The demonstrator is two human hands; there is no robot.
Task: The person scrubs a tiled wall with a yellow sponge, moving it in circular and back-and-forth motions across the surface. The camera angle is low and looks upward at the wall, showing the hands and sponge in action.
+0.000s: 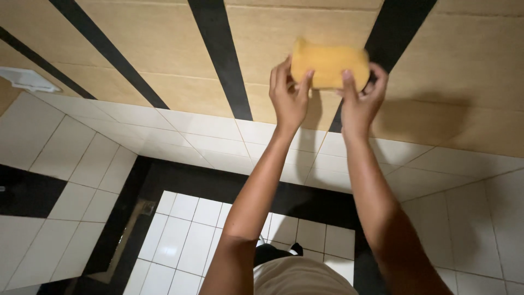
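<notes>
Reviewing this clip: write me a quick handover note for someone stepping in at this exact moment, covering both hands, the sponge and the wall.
Left hand: raised, fingers gripping the left end of the yellow sponge.
Right hand: raised, gripping the sponge's right end.
Sponge: held in both hands in front of the tan wall tiles, at a black stripe; whether it presses on the wall cannot be told.
Done: sponge is up at the wall.
Left: no foam or wet marks show, so how much is wiped cannot be told.
</notes>
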